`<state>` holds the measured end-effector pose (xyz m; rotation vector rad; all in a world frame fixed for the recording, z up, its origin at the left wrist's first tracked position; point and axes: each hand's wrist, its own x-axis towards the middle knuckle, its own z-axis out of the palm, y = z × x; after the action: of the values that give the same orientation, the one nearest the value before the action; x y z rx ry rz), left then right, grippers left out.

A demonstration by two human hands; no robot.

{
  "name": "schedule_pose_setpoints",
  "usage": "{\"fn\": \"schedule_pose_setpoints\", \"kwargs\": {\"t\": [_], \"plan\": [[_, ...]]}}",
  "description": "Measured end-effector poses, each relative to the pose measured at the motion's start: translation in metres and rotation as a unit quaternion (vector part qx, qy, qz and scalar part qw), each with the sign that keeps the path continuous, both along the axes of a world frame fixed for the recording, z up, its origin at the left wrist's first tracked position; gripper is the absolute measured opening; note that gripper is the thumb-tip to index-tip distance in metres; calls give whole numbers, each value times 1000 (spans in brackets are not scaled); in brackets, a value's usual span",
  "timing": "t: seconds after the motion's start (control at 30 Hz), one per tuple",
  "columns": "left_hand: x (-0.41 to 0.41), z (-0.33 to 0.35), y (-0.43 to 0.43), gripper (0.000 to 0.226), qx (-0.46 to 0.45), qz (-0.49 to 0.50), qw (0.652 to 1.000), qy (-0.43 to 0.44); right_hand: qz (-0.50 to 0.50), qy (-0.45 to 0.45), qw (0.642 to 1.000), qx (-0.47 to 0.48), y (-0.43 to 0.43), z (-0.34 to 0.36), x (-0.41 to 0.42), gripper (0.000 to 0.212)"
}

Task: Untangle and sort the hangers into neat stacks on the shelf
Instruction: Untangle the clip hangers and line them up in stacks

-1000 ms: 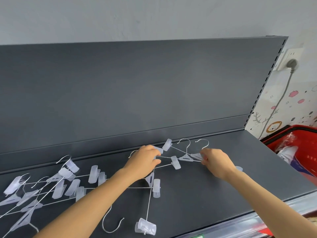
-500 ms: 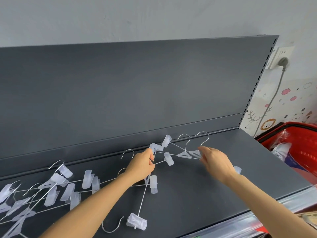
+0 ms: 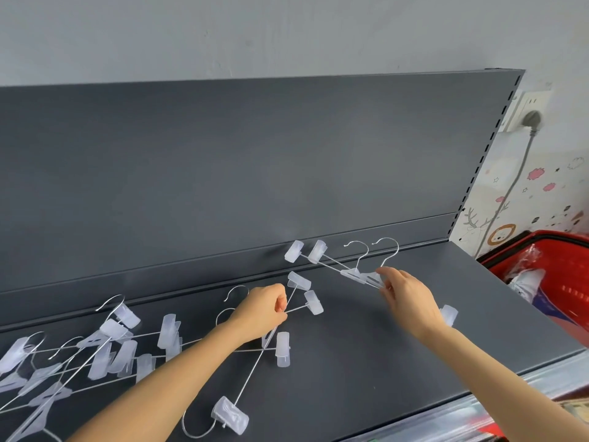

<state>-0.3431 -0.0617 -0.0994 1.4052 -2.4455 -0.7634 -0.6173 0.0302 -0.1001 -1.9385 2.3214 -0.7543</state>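
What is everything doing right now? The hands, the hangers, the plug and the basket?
Left hand: grips the crossed hangers.
Right hand: pinches the paired hangers.
Hanger pile: tangled, on the shelf.
Plug: in the socket.
Red basket: holds plastic bags.

Two hands [image 3: 262,314] [image 3: 409,298], one red basket [image 3: 570,298], at least eight hangers [image 3: 230,415].
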Motion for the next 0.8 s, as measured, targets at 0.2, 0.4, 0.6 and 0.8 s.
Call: {"fn": "schedule_pose_setpoints", "kwargs": {"t": [0.2, 0.4, 0.6, 0.8], "plan": [[-5, 3, 4, 16, 35, -42, 998, 16, -31, 35, 996, 72, 1, -8, -18, 27], [2, 1, 5, 8, 26, -54, 997, 57, -42, 32, 992, 111, 5, -13, -23, 27], [39, 3, -4, 22, -59, -12, 998, -16, 7, 135, 988, 80, 2, -1, 9, 34], [62, -1, -3, 23, -12, 20, 998, -52, 227, 64, 972, -4, -7, 4, 77, 23]]}}
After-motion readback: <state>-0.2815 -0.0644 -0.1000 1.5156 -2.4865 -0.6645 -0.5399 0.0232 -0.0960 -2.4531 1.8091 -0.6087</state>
